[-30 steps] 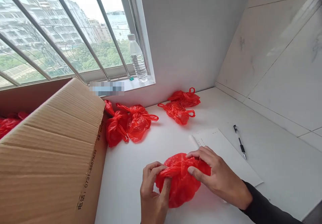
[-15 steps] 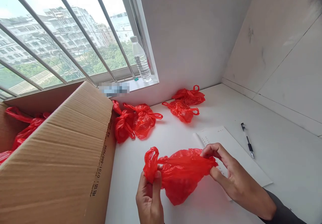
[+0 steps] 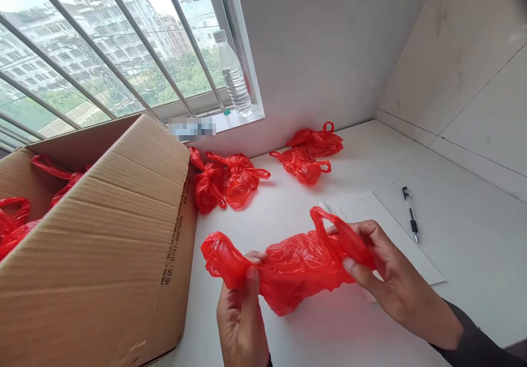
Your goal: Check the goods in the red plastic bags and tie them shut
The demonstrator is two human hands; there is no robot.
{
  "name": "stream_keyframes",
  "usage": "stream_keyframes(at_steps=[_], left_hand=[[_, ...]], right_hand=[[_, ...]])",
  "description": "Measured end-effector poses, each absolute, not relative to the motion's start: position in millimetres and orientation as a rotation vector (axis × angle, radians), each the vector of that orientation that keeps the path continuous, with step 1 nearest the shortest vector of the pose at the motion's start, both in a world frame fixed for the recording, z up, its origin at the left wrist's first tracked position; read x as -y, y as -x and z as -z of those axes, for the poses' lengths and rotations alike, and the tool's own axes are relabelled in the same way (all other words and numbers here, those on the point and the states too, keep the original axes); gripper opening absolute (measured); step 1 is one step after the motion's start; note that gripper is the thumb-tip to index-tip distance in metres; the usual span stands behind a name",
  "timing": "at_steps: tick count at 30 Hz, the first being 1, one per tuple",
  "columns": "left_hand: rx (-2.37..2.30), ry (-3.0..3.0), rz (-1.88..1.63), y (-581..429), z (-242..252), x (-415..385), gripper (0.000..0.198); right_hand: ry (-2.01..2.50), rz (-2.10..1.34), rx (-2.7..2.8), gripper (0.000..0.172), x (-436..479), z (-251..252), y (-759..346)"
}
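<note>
A red plastic bag [image 3: 292, 268] with something inside hangs stretched between my two hands just above the white table [image 3: 473, 246]. My left hand [image 3: 241, 317] pinches the bag's left handle between thumb and fingers. My right hand [image 3: 387, 273] grips the right handle, which loops up over my fingers. The bag's filled belly sags down between the hands, close to the tabletop.
A large open cardboard box [image 3: 107, 235] holding more red bags stands at the left. Several knotted red bags [image 3: 230, 177] lie along the back wall. A sheet of paper [image 3: 382, 218] and a pen [image 3: 410, 213] lie at the right. A water bottle [image 3: 233, 76] stands on the windowsill.
Both hands have pulled apart, drawing the bag's two handles out sideways and lifting the bag off the table. The view has shifted slightly left and down.
</note>
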State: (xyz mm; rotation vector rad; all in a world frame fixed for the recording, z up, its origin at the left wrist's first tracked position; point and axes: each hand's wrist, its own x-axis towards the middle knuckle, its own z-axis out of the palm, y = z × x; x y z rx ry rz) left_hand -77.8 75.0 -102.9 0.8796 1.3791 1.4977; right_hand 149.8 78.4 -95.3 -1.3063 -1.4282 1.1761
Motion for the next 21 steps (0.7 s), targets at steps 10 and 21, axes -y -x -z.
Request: stream_keyframes(at_steps=[10, 21], left_hand=[[-1.313, -0.839, -1.550, 77.9, 94.3, -73.1, 0.022], [-1.958, -1.283, -1.187, 85.2, 139.3, -70.9, 0.056]], right_hand=[[1.340, -1.222, 1.560, 0.016, -78.2, 87.9, -146.4], [1.587, -1.009, 1.798, 0.048, -99.0, 123.0, -140.1]])
